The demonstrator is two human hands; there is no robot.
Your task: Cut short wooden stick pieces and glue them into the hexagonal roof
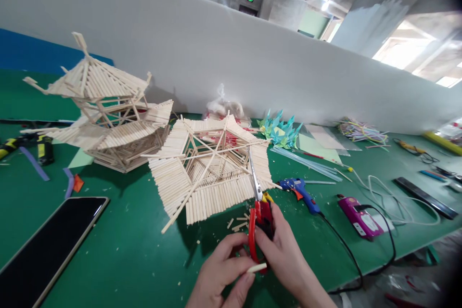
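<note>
My right hand (285,250) is closed around the red handles of a pair of scissors (259,211), whose blades point up and away toward a flat wooden-stick roof model (209,168). My left hand (222,272) pinches a short pale wooden stick (257,267) between thumb and fingers, right beside the scissor handles. Several cut stick pieces (238,225) lie on the green table (137,250) just ahead of my hands.
A taller stick pagoda model (104,110) stands at the left. A black phone (46,245) lies front left. A blue glue gun (299,190), a purple device (359,216) with cables, paper cranes (281,130) and straws lie to the right. A white wall backs the table.
</note>
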